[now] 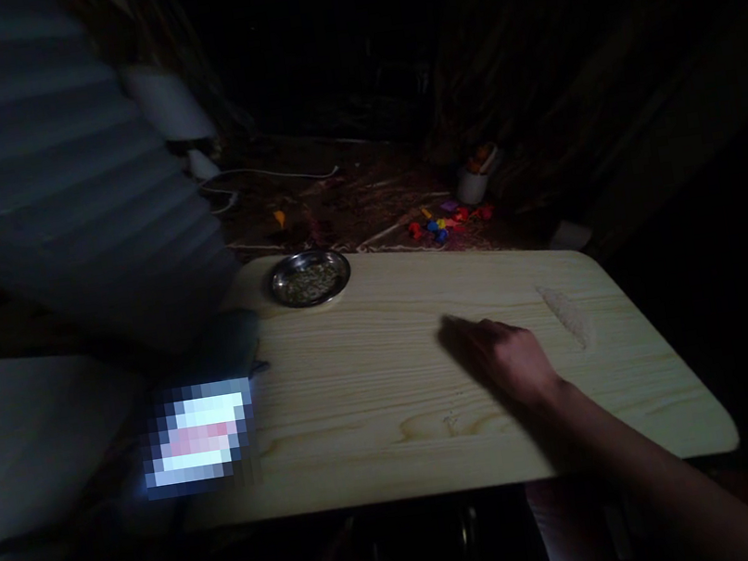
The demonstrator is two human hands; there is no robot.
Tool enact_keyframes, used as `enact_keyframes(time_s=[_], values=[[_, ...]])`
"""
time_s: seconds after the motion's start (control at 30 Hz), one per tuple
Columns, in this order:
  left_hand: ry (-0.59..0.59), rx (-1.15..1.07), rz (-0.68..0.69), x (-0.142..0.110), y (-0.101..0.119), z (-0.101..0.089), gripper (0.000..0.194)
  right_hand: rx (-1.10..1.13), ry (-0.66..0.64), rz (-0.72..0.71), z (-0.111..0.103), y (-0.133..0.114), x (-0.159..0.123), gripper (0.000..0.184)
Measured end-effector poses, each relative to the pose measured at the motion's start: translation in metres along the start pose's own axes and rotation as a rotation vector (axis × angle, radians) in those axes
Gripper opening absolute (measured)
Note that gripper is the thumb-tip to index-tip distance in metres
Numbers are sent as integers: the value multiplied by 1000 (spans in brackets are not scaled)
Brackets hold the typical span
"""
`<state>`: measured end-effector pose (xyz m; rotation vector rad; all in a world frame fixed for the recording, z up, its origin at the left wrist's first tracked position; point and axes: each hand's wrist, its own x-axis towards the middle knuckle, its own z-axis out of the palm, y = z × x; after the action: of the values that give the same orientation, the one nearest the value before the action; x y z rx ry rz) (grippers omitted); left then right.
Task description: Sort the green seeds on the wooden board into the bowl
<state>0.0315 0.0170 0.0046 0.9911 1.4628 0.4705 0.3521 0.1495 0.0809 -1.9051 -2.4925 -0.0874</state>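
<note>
My right hand point(505, 359) lies on a pale wooden table point(385, 448), fingers stretched flat toward the left and holding nothing. A thin streak of pale grains point(570, 315) sits on the wood just right of the hand. At the table's far edge stands a small steel dish point(310, 278) with greenish-grey seeds or grains in it, well apart from the hand. My left hand does not show.
The room is very dark. A lit, blurred-out screen point(197, 435) glows at the table's left edge. A large pale, striped, blurred shape point(48, 170) fills the upper left. Beyond the table lie colourful small pieces point(444, 221), a white cup point(472, 183) and a white cable point(274, 175).
</note>
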Motion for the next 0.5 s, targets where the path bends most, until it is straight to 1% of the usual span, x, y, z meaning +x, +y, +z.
enact_keyframes(time_s=[0.1, 0.2, 0.27, 0.37, 0.43, 0.5], values=[[-55, -19, -15, 2, -1, 1, 29, 65, 102, -110, 7, -11, -29, 33], [-88, -35, -19, 0, -1, 1, 29, 134, 185, -165, 9, -11, -43, 32], [-99, -43, -20, -2, -2, -1, 28, 191, 229, -130, 3, -6, -44, 28], [-97, -52, -13, -5, -5, -3, 29, 382, 297, 5, -13, -8, -40, 24], [-81, -54, -6, -6, -6, -3, 29, 553, 263, 31, -20, -23, -39, 23], [-67, -51, 1, -6, -7, -2, 29, 684, 177, -16, -21, -47, -41, 21]])
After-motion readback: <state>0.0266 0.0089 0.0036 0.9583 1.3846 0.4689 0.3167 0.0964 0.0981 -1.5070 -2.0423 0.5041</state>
